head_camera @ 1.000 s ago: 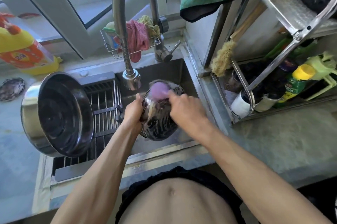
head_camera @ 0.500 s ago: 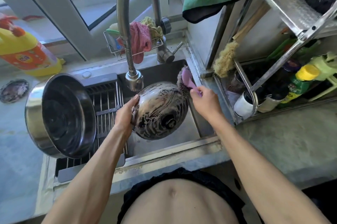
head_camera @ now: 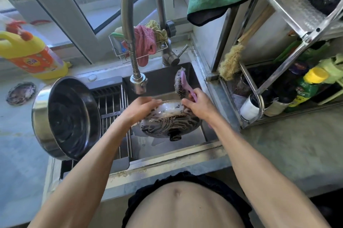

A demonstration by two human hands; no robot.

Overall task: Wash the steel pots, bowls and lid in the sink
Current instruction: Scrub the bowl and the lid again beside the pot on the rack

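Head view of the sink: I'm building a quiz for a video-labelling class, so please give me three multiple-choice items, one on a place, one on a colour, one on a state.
1. Where does the big steel pot lie?
A. on the rack left of the tap
B. on the right shelf
C. on the windowsill

2. What colour is the scrubber handle?
A. green
B. pink
C. black

3. How is the lid?
A. dry and hung up
B. lying flat in the basin
C. soapy, held over the sink

Answers: 1 A, it leans on the rack's bars; 2 B, pink shows above the right hand; 3 C, suds streak it and the left hand holds its rim.
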